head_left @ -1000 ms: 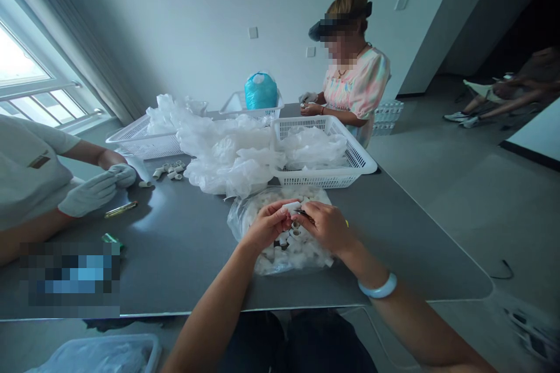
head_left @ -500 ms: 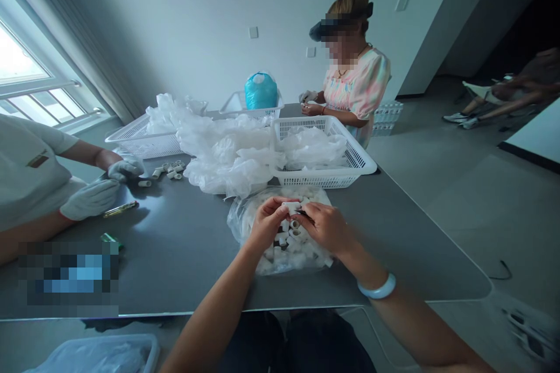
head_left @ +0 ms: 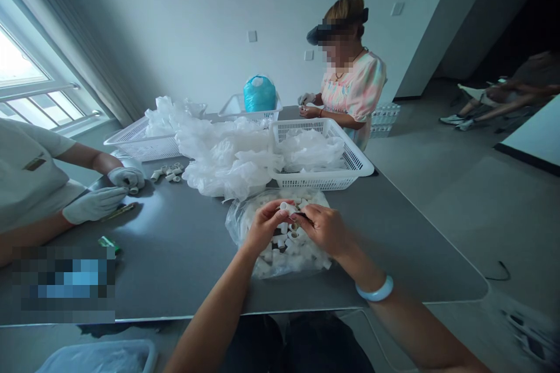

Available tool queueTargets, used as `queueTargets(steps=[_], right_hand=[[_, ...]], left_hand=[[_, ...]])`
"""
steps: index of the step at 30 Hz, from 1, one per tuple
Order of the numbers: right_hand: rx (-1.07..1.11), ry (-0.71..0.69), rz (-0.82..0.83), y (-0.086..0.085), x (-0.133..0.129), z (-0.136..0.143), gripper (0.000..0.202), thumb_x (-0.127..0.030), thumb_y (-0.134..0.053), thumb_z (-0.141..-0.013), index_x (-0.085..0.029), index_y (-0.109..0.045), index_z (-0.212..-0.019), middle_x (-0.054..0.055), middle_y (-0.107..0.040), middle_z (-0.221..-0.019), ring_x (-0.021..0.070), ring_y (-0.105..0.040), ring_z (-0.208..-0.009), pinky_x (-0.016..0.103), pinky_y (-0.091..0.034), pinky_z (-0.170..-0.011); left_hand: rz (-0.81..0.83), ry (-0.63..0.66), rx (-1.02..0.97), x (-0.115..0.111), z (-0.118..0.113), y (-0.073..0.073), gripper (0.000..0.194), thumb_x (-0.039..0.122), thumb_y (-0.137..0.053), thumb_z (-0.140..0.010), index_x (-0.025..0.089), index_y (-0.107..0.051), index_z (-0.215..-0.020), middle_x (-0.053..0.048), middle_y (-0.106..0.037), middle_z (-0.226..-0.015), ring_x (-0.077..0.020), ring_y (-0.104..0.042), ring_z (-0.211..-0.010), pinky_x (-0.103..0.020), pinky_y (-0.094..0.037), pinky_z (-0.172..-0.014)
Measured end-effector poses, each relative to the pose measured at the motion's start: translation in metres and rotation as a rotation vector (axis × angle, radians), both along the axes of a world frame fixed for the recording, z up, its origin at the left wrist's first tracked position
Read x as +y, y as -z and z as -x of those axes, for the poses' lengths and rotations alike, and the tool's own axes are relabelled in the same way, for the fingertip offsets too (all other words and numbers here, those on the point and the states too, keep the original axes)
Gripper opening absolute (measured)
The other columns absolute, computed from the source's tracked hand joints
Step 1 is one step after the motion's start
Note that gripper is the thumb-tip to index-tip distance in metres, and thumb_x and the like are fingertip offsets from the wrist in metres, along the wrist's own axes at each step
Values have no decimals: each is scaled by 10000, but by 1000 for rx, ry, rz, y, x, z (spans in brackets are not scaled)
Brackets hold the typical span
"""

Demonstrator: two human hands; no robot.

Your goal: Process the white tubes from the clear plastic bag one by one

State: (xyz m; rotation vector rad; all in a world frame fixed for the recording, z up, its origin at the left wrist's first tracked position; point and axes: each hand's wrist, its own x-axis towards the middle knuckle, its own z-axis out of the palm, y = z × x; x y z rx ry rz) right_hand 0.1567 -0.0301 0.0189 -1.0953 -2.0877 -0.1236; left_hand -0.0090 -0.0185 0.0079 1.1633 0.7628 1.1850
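Observation:
My left hand [head_left: 261, 228] is closed around a short white plastic pipe fitting [head_left: 286, 208], whose round opening faces me. Pinched in my right hand [head_left: 327, 229] is a slim dark tool [head_left: 301, 216]; its tip is against or close beside the fitting, and its exact kind is hidden by the fingers. Both hands are above a clear plastic bag [head_left: 235, 218], spread open on the table and filled with many similar white fittings [head_left: 280, 243].
White baskets [head_left: 356, 164] and heaped translucent bags [head_left: 231, 154] stand beyond my hands on the grey table [head_left: 184, 256]. At left, a co-worker's gloved hands [head_left: 98, 204] work near loose fittings [head_left: 168, 172], a pen-like tool [head_left: 120, 211] and a green object [head_left: 107, 243]. Another person [head_left: 354, 81] stands across.
The fitting in my left hand has turned so that its open end shows. My right hand stays close to it with the dark tool. The left co-worker has picked up a fitting.

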Motion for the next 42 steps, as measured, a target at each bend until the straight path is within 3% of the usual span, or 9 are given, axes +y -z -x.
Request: queueTargets(steps=[5,9,12,16,20,26,31,37,42], right_hand=[[24,33,-2,1,2,-4,478,-469,-299,-946,-186,-503,-620,5,-551,-561,112,-521,-546,225,-297,-539],[11,28,-10,-1,3,-4,479,-464,-274,-953,-185,-493,-631,7,-543,-572,112,-510,-550,222,-303,-551],[-16,36,-13,-3,2,-3,488,-476,-262,-952,-183,-494,-638,10,-546,-582,113,-508,-552,221,-303,-555],[-61,69,-37,-3,2,-3,508,-505,-251,-944,-177,-511,-656,21,-564,-600,121,-527,-574,225,-301,-563],[-103,99,-59,0,2,-1,513,-470,-239,-957,-181,-509,-630,15,-555,-566,119,-519,-539,237,-276,-534],[-87,126,-80,2,2,2,518,-480,-234,-955,-181,-520,-644,28,-577,-593,126,-539,-570,241,-288,-553],[-101,121,-89,2,2,1,536,-493,-227,-951,-177,-522,-635,30,-575,-584,125,-533,-562,244,-278,-549],[-102,131,-79,2,0,3,537,-481,-221,-956,-185,-516,-619,26,-569,-568,120,-526,-551,246,-275,-550],[-109,142,-46,3,1,3,552,-533,-202,-939,-183,-527,-662,37,-581,-599,135,-539,-580,247,-292,-558]], left_hand=[[-50,-71,186,-1,-1,-2,356,464,-654,-712,151,-691,-877,4,-614,-637,-68,-502,-488,-200,-451,-496],[-197,-45,317,-3,0,-5,380,453,-590,-778,160,-685,-1001,-45,-627,-879,-67,-515,-568,-205,-466,-533],[-320,-27,403,-3,1,-6,364,403,-561,-819,176,-653,-1087,-58,-610,-925,-93,-550,-650,-212,-490,-573],[-527,-137,494,-2,1,-4,292,343,-575,-826,178,-665,-1049,-65,-615,-895,-128,-578,-739,-216,-495,-605],[-663,-289,542,1,-1,2,219,307,-621,-796,176,-672,-964,-58,-630,-870,-101,-556,-652,-204,-474,-555],[-620,-309,588,-2,-1,3,130,205,-600,-800,179,-610,-927,-69,-683,-1006,-88,-546,-617,-220,-487,-608],[-618,-293,601,-4,0,3,121,176,-593,-790,186,-596,-911,-54,-677,-991,-87,-552,-626,-211,-487,-604],[-633,-330,579,0,-1,5,158,203,-616,-776,177,-618,-931,-57,-605,-968,-75,-526,-619,-186,-472,-540],[-698,-246,582,-2,1,1,229,245,-583,-816,209,-630,-1037,-81,-588,-1032,-92,-570,-683,-199,-498,-558]])
